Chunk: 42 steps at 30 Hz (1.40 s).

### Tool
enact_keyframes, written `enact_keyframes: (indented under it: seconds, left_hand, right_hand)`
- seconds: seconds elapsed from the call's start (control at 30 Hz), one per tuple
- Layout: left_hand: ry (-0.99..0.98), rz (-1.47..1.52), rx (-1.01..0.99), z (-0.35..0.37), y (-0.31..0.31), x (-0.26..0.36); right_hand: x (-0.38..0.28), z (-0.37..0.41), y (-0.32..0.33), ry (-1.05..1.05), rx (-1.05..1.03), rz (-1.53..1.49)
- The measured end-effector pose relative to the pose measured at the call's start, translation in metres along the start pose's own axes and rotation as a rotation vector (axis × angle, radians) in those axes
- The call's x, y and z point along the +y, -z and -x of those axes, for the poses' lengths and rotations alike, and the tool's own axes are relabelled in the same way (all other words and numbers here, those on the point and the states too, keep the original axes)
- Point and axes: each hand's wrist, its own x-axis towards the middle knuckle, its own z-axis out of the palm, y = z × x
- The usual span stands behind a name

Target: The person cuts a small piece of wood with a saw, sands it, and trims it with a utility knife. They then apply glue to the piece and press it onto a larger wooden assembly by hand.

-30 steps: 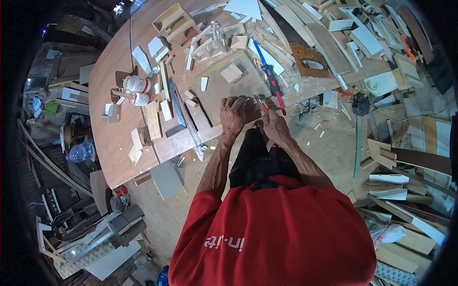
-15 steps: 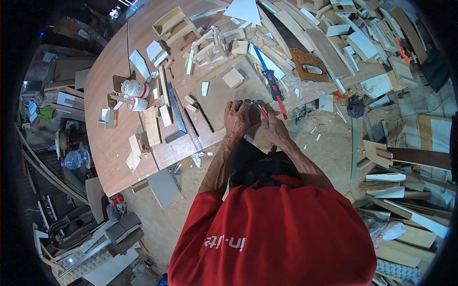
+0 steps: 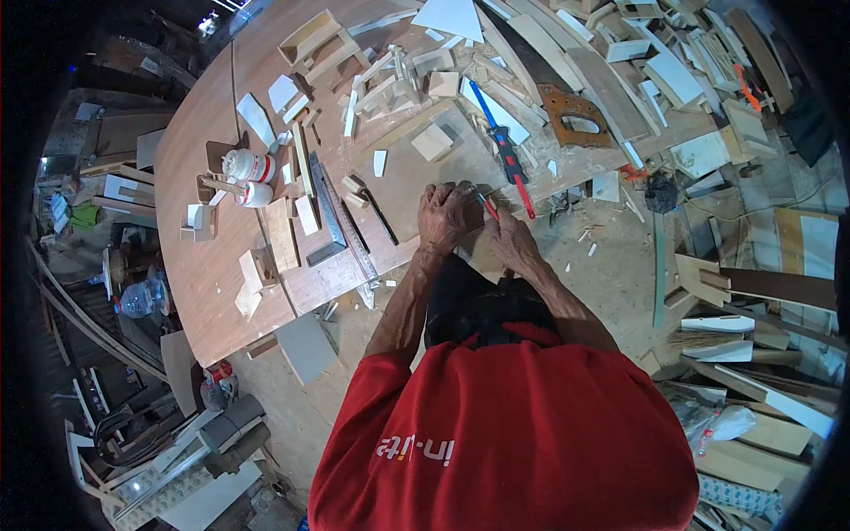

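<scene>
My left hand is at the front edge of the workbench, fingers curled and pressed together. What it holds, if anything, is hidden under the fingers. My right hand is closed on a slim red tool, its tip pointing toward the left hand's fingertips; the tool's exact kind is too small to tell. Just beyond the hands lies a small square wood block. To the right rests a long blue and red tool with a dark middle.
A handsaw with a wooden handle lies at the bench's back right, among many wood offcuts. On the left stand white jars, a metal square and a small open wooden box. Wood scraps are piled at right.
Both hands stay in nearly the same place, the right still closed on the slim red tool. The view has shifted very slightly; nothing on the bench has visibly moved.
</scene>
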Motion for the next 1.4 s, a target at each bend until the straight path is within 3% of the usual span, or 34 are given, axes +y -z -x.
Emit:
enact_keyframes:
  seconds: [0.77,1.03,1.1,1.2,1.4]
  left_hand:
    - [-0.022,0.007,-0.028,-0.003,-0.004,-0.006]
    - [-0.122,0.021,-0.020,-0.007,-0.003,-0.008]
    - [-0.119,0.032,-0.018,-0.007,-0.005,-0.010]
    - [-0.130,0.049,-0.007,-0.007,-0.006,-0.012]
    - [-0.094,0.045,-0.029,-0.005,-0.013,-0.017]
  right_hand:
    - [-0.010,0.003,0.011,0.018,-0.034,0.061]
    - [-0.014,-0.001,0.009,-0.012,-0.087,0.109]
    - [-0.018,-0.001,0.004,0.040,0.009,0.179]
    - [-0.033,-0.002,0.009,-0.079,-0.053,0.196]
    - [-0.021,-0.001,-0.002,-0.053,-0.028,0.165]
